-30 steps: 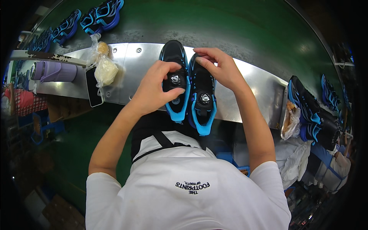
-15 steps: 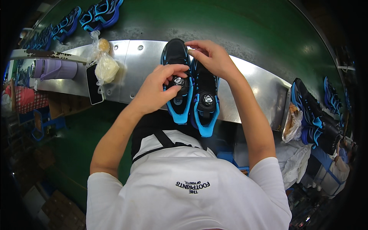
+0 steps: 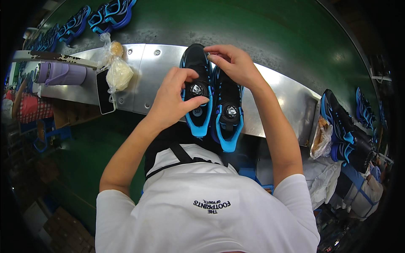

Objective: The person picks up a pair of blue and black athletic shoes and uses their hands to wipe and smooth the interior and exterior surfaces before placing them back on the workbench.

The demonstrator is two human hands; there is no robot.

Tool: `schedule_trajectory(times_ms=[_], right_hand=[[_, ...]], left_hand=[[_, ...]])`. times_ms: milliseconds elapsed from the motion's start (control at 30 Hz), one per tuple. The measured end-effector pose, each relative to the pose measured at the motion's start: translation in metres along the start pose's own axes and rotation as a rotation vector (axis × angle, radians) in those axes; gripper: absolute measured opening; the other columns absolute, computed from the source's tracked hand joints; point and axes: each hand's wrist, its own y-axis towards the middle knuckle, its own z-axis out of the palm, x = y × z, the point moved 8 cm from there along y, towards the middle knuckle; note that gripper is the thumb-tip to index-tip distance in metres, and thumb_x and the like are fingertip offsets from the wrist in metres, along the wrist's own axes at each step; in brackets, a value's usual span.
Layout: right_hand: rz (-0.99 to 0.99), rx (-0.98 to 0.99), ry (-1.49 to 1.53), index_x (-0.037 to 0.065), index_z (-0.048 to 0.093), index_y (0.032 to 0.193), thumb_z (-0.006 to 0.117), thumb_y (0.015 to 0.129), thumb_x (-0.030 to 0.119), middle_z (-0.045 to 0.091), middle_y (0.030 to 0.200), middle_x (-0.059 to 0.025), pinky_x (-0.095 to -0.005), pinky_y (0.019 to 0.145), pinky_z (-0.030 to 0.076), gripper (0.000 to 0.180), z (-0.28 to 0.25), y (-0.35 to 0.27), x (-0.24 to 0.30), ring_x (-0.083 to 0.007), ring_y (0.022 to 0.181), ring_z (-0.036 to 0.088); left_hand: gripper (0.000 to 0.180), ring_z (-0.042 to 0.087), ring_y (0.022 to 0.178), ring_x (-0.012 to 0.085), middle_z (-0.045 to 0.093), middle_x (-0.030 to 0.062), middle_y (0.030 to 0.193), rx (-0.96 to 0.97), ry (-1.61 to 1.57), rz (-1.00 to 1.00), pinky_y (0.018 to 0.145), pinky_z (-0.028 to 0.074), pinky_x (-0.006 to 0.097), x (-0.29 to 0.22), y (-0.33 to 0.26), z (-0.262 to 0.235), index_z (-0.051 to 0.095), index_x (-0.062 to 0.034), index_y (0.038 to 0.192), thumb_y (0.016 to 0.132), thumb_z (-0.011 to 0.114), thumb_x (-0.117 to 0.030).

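Shoes (image 3: 228,92) beneath left hand (image 3: 177,97), half-open astride dial (image 3: 197,90), right hand (image 3: 232,64) curled at toes (image 3: 195,55), grip unclear

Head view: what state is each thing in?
Left hand: thumb and forefinger apart, around left shoe's dial.
Right hand: fingers bent.
Left shoe: opening up, toe pointing away.
Right shoe: opening up, toe partly hidden.
Phone: screen dark.
Purple bottle: lid on.
Clear bag: holding food.

Bare left hand (image 3: 171,99) spread around round black dial (image 3: 197,90) of black-and-blue sneaker (image 3: 195,59), bare right hand (image 3: 234,65) beside its toe, matching sneaker (image 3: 228,90) alongside
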Motion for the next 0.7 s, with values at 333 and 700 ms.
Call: schedule_trajectory(times_ms=[333,700], right_hand=[[-0.077,0.108,-0.040,0.011,0.067,0.115,0.065,0.089,0.019,0.065,0.095,-0.0042,-0.0262,0.080,0.048,0.027,0.007,-0.016,0.017,-0.0116,0.086,0.059],[-0.426,-0.240,-0.443,0.010,0.070,0.096,0.076,0.075,0.025,0.056,0.072,-0.0073,-0.0367,0.064,0.040,0.027,0.048,-0.068,0.052,-0.0253,0.072,0.055]], left_hand=[[0.044,0.054,0.095,0.0132,0.065,0.0033,0.106,0.149,-0.079,0.069,0.086,0.041,0.027,0.003,-0.003,-0.011,0.055,-0.0049,0.124,0.081,0.060,-0.002],[0.027,0.055,0.097,0.0305,0.057,0.0151,0.105,0.064,0.017,0.122,0.088,0.044,0.037,-0.030,-0.072,0.027,0.062,-0.0058,0.114,0.088,0.058,-0.010]])
